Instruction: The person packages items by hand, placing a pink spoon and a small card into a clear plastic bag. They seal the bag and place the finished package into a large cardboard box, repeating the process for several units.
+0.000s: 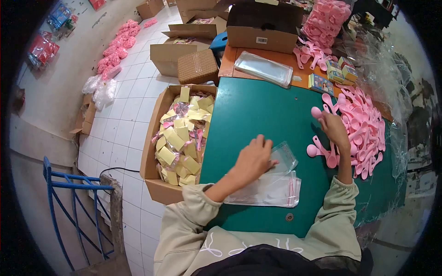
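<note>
My left hand point(254, 158) is over the middle of the green table, fingers curled, with a clear plastic bag point(284, 158) pinched at the thumb. Beneath it lies a stack of clear plastic bags point(271, 192), partly covered by my forearm. On the right, my right hand point(334, 129) is closed on a pink spoon point(316, 112), whose round bowl sticks out past the fingertips. Beside that hand spreads a large heap of pink spoons point(366, 126). A few loose ones lie at its left edge.
An open carton point(152, 152) of packed spoons and yellow cards stands left of the green table point(258, 106). At the back are more plastic bags point(264, 68), small card packs point(321, 83), a brown box point(262, 39) and a bagged spoon bundle point(326, 20). A blue metal frame point(73, 186) stands lower left.
</note>
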Tool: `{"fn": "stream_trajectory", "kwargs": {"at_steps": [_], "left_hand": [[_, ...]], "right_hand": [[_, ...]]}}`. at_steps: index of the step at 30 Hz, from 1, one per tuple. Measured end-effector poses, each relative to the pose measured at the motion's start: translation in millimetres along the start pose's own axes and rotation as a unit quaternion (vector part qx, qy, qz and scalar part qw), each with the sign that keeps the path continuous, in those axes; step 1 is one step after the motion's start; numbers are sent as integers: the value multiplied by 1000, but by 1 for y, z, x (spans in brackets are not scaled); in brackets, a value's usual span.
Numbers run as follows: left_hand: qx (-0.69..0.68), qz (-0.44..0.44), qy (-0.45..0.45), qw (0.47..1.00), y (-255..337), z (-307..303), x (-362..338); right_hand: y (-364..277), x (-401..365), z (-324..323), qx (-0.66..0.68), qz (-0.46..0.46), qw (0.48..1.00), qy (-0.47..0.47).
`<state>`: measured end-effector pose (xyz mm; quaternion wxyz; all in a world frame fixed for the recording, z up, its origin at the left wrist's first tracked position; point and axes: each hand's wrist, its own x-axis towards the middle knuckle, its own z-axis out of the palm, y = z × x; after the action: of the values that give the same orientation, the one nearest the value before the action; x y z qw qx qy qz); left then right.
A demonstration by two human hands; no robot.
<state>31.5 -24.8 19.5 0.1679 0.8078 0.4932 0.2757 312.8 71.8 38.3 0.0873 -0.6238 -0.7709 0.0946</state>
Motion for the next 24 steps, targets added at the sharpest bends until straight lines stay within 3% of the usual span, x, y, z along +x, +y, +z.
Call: {"fn": "stream_trajectory", "kwargs": {"at_steps": [2, 3, 6, 9, 13, 16, 18, 20, 23, 24], "left_hand": [[-46, -11, -23, 999, -3, 11, 1], [-68, -16, -35, 997, -5, 16, 1], [-159, 15, -40, 986, -19, 16, 3], [-204, -16, -55, 977, -18, 6, 4], [-251, -54, -28, 966, -20, 9, 5], [-337, -129, -65, 930, -19, 0, 8], [-366, -168, -80, 912, -20, -4, 9], [-378, -164, -54, 909, -27, 0, 10], [-420, -187, -54, 886, -31, -4, 11], [-437, -199, -59, 875, -31, -7, 11]], "right_hand": [[-26, -6, -27, 134, 54, 989, -16], [-28, -8, -35, 123, 49, 990, -40], [-3, -10, -20, 96, -236, 960, 113], [-42, -24, -56, 235, -175, 955, -38], [-71, -30, -80, 299, -79, 938, -158], [-80, -32, -74, 307, -84, 934, -163], [-77, -29, -61, 278, -140, 940, -138], [-72, -29, -51, 258, -164, 947, -97], [-72, -27, -55, 250, -155, 955, -43], [-74, -26, -54, 295, -114, 949, -6]]}}
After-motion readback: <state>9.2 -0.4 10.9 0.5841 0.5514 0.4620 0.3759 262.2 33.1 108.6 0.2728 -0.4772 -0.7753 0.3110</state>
